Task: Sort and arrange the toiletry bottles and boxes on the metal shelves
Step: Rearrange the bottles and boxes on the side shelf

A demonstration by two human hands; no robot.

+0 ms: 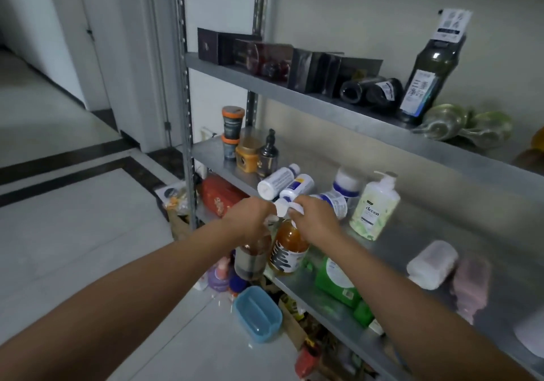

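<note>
Floor tile (pixel 73 227) spreads wide at the left, pale with dark bands, up to a white door (pixel 73 42). Next we see the perforated upright (pixel 185 101) that marks the left edge of the metal shelves. Nearer us a blue tub (pixel 257 313) sits on the floor, just off the front lip of the middle shelf (pixel 412 229).

At that shelf's left end stand two stacked orange-lidded jars (pixel 232 127), an amber jar (pixel 247 158) and a dark pump bottle (pixel 268 152), close together. Two white bottles (pixel 278 179) lie tipped just beyond them.

Our left hand (pixel 250 218) is curled, knuckles up, over the top of a clear bottle (pixel 251 260) whose base seems to hang past the lip. Its fingers are hidden. Our right hand (pixel 315 218) grips the white pump head (pixel 281 207) of an amber bottle (pixel 290 251), which stands right at the edge, just beside the clear one.

Rightward a green pack (pixel 338 280) lies flat and a pale green pump bottle (pixel 375 207) stands further back. Bare steel shows between them and a white case (pixel 431 264). Beside the case is a blurred pink thing (pixel 471 283) that we cannot name.

On the top shelf (pixel 323 105), dark boxes (pixel 217 46) and a tall dark bottle (pixel 429 71) are dim. The frame cuts the shelves off at the right.
</note>
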